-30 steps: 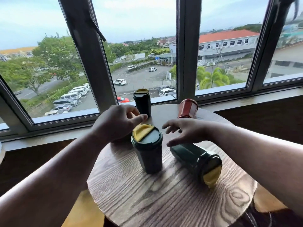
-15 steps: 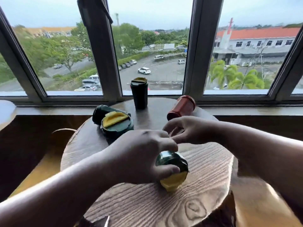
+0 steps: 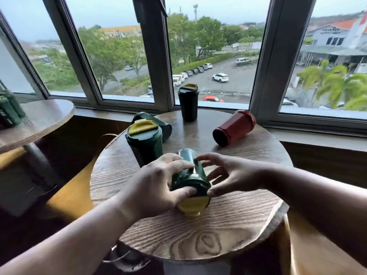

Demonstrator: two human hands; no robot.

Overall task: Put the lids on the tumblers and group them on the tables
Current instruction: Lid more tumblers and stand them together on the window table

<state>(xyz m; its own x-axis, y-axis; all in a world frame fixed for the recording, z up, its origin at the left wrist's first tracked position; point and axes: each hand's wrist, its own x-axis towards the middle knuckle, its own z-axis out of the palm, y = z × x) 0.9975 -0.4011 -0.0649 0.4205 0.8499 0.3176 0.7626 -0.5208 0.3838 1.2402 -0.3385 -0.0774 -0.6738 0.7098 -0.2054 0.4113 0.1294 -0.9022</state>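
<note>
Hands [image 3: 156, 185] [image 3: 232, 175] clasp lying green tumbler [image 3: 188, 175] — no legible writing.

Daylit bay windows [image 3: 214, 56] behind round tables [image 3: 228, 235]

Only 1 view is given, from a camera worn on the person's head. It looks forward and down over a round wooden table [image 3: 228, 231], close enough that both forearms enter from the bottom corners and the hands meet near the middle of the frame. The wide lens bends the window frames [image 3: 270, 56] beyond the table. A second table [image 3: 45, 116] shows at the left edge, and a car park [image 3: 234, 80] lies far below outside.
</note>
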